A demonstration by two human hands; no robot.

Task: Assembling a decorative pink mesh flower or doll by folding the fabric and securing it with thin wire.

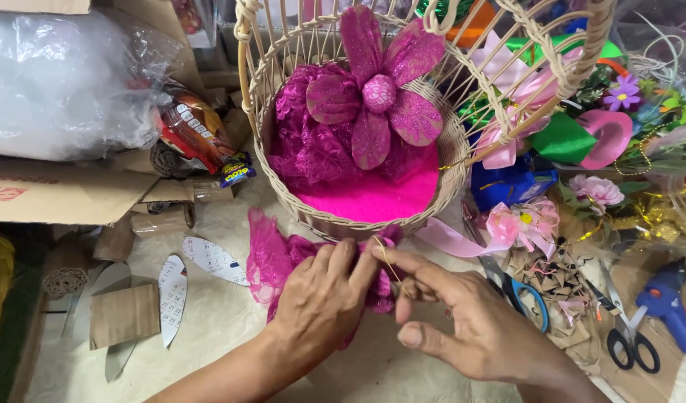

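Both hands at the wicker basket (pixel 432 201) front rim: left hand (pixel 324 295) pinches magenta lace fabric (pixel 272 257), right hand (pixel 470 317) pinches thin gold wire (pixel 387 261). Red-brown snack packet (pixel 197 134) and clear plastic bag (pixel 59 82) lie left, on flat cardboard (pixel 67 198).

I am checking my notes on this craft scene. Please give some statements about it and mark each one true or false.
1. The left hand presses on the magenta lace fabric. True.
2. The large magenta fabric flower lies on the floor. False: it sits inside the cream wicker basket.
3. The blue glue gun is in the right hand. False: it lies apart, at the right.
4. Blue-handled scissors lie beside the right hand. True.
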